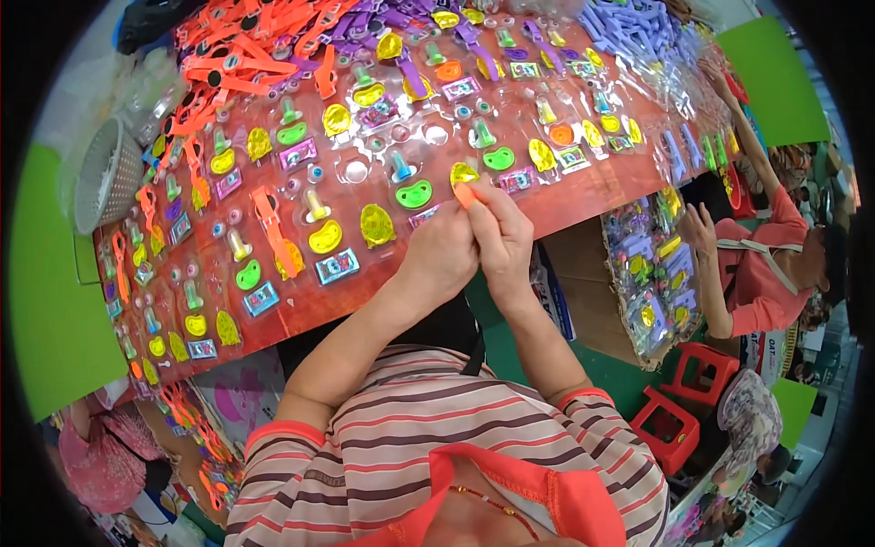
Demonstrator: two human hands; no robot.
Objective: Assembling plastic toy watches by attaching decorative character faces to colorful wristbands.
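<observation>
Both my hands meet over the near edge of the red table, fingers closed together. My left hand (439,253) and my right hand (503,232) pinch an orange plastic strap (466,195). Only its tip shows; my fingers hide the rest. Right beyond that tip is a yellow plastic piece (464,172); whether the two are joined I cannot tell. Around my hands lie clear blister trays holding toy parts: a green pacifier (415,194), a yellow pacifier (325,237), a yellow oval piece (376,226) and a small blue packet (337,266).
Orange straps (241,68) are heaped at the far left, with purple straps (365,27) and lavender pieces (638,36) beyond. A grey perforated basket (108,173) stands left. A cardboard box (652,273) of packed toys, red stools (670,424) and a co-worker (766,273) are at right.
</observation>
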